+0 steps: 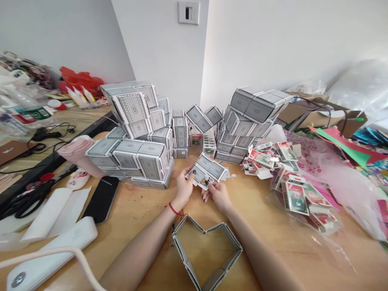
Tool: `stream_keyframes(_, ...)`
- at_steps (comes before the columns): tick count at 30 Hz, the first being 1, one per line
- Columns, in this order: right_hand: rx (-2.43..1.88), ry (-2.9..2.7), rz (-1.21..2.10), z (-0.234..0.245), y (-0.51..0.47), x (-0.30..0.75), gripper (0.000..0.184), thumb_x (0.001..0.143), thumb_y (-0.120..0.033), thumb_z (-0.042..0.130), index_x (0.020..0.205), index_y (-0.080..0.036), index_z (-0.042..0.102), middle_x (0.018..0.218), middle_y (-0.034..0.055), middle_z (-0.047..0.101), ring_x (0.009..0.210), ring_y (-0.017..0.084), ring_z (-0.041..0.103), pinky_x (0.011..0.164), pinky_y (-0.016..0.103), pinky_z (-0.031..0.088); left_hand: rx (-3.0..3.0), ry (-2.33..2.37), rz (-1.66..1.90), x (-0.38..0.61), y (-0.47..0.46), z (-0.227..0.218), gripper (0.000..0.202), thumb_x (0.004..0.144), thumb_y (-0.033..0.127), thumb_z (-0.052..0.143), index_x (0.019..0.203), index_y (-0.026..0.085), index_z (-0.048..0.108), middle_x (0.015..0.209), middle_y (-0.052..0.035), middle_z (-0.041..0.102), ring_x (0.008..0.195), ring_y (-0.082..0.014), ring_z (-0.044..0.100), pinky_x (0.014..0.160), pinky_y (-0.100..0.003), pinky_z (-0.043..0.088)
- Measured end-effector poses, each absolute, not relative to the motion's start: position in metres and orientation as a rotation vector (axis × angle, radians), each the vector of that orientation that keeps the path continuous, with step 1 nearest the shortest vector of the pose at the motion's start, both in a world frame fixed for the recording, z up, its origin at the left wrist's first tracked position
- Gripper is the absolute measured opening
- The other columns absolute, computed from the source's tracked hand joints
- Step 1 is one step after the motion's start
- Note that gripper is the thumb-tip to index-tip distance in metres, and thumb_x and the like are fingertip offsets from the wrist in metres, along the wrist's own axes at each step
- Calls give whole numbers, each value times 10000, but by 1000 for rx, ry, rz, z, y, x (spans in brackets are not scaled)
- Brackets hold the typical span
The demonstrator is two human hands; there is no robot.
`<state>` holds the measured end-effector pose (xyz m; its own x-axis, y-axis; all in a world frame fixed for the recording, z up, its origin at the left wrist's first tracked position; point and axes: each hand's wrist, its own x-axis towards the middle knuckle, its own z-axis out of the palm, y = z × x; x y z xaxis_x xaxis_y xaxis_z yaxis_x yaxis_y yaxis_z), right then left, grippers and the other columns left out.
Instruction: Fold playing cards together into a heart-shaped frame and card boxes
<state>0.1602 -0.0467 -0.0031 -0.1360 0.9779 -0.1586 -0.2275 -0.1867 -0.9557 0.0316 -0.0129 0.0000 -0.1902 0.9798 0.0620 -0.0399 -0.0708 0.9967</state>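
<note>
My left hand (184, 186) and my right hand (217, 194) together hold a piece made of grey-backed playing cards (209, 167) above the middle of the table. My left thumb presses on its near left side. The fingers of my right hand pinch a face card (204, 181) at its near edge. Between my forearms a heart-shaped frame of folded playing cards (207, 231) lies on the wood. Beyond my hands, a few loose cards (226, 173) lie flat, partly hidden by the held piece.
Stacked card blocks stand at left (139, 155) and right (254, 105). Several red-and-white card boxes (295, 198) lie at right on plastic wrap. Left are a black phone (101, 198), a white handheld device (54, 254) with a cable, scissors (33, 198) and a pink roll (80, 153).
</note>
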Motion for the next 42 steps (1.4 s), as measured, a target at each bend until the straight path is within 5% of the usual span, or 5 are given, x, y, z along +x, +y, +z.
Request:
stream_keyframes(31,-1093,-1044,1463,-6,-48,160,398,731,-540,559,603,-165,520,480,22,614,335,95,514,351,203,440,1198,1184,1376,35,-22,-1,315,741,180,587,1053,149,556,1125,-114,602,1024,-200,565,872,-323,418)
stream_keyframes(38,-776,-1012,1773,0,-47,171,320,731,-454,638,795,-143,596,763,92,707,522,131,633,501,250,527,843,981,1310,28,-15,-3,302,664,237,671,932,137,572,848,-45,651,705,-133,588,677,-263,444)
stream_keyframes(42,-705,-1026,1842,-1,-45,172,302,715,-429,662,753,-131,631,717,87,708,513,132,631,503,256,534,676,773,1176,21,-16,5,364,595,235,734,906,138,571,753,-10,633,619,-113,566,608,-244,439)
